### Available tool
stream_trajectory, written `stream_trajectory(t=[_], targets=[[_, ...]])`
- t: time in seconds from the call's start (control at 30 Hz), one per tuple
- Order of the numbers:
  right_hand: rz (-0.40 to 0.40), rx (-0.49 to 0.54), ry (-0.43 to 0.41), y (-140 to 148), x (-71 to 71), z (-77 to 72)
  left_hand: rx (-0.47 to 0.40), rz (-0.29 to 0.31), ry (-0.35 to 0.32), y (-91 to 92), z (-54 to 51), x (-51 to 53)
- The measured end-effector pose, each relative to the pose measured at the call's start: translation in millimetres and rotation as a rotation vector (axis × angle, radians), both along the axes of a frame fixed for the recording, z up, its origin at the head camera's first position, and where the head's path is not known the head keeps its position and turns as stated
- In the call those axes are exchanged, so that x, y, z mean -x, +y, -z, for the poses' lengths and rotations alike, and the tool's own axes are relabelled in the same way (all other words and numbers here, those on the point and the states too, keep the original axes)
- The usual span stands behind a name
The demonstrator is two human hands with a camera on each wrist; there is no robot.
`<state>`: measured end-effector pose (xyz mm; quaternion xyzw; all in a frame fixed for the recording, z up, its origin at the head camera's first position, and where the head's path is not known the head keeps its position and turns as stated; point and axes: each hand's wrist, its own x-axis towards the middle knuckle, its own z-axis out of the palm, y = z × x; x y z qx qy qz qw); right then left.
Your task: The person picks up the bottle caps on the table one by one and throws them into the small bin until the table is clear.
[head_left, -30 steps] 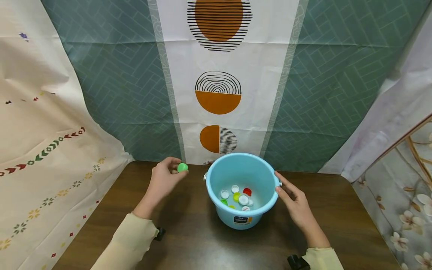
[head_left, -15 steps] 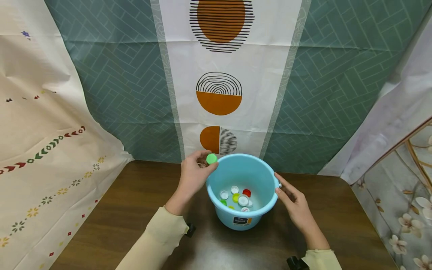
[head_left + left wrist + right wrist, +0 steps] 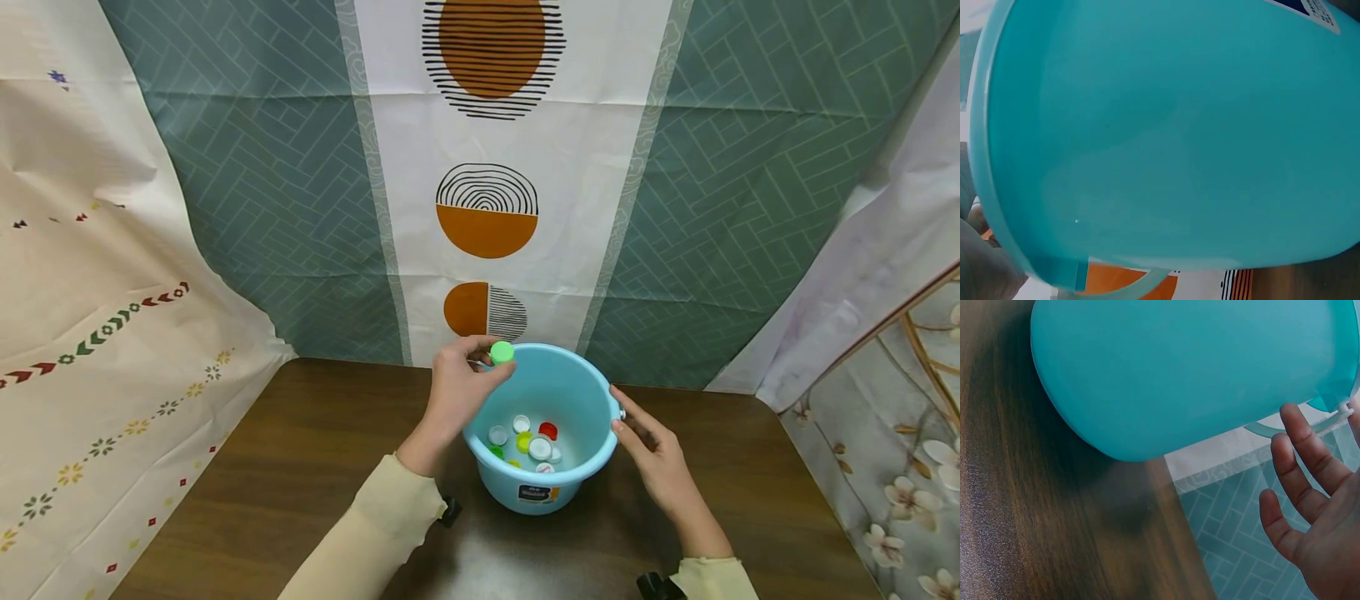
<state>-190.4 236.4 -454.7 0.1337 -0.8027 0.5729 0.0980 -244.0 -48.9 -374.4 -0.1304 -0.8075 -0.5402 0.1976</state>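
A green bottle cap (image 3: 502, 352) is pinched in my left hand (image 3: 461, 383), which hovers over the left rim of a light blue bucket (image 3: 540, 492). Several bottle caps, white, yellow, green and one red cap (image 3: 548, 431), lie at the bottom of the bucket. My right hand (image 3: 660, 458) touches the right rim near the handle joint with thumb and index finger. In the right wrist view its other fingers (image 3: 1310, 462) extend loosely beside the bucket's wall. The left wrist view is mostly bucket wall (image 3: 1166, 137); the cap is hidden there.
The bucket stands upright on a dark brown wooden table (image 3: 337, 467). Behind the table hangs a green and white patterned cloth (image 3: 300, 208). A cream cloth (image 3: 97, 350) lines the left side and a floral cloth (image 3: 900, 467) the right.
My left hand has carried the green bottle cap rightward from beside the bucket to above its left rim. My right hand has stayed at the right rim, and the bucket has hardly moved.
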Motion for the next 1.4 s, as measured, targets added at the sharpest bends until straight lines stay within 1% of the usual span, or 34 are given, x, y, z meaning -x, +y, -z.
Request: stream_trajectory(t=[0.13, 0.33, 0.43, 0.63, 0.77, 0.9, 1.0, 1.23, 1.4], targets=[[-0.002, 0.004, 0.001, 0, 0.1, 0.3, 0.021, 0.015, -0.002, 6.0, -1.4, 3.1], [0.006, -0.003, -0.006, 1, 0.2, 0.0, 0.059, 0.072, -0.028, 15.3, -0.8, 7.1], [0.009, -0.002, -0.009, 0, -0.4, 0.0, 0.085, 0.095, -0.048, 19.0, -2.2, 7.3], [0.0, 0.002, -0.002, -1, -1.0, 0.1, 0.119, 0.116, -0.079, 23.1, -4.2, 7.5], [-0.008, 0.007, 0.006, 0, -0.5, -0.1, 0.148, 0.149, -0.081, 25.1, -5.8, 9.1], [-0.012, 0.01, 0.01, 0, 0.0, 0.0, 0.172, 0.165, -0.084, 27.5, -8.4, 9.3], [-0.009, 0.007, 0.009, 0, 0.2, -0.2, 0.171, 0.175, -0.088, 29.3, -9.2, 9.5], [-0.003, -0.001, 0.003, -1, 0.1, -1.0, 0.131, 0.228, -0.097, 32.8, -8.7, 13.3], [-0.001, 0.002, -0.001, -1, -0.5, -0.9, 0.122, 0.234, -0.108, 34.7, -7.7, 14.5]])
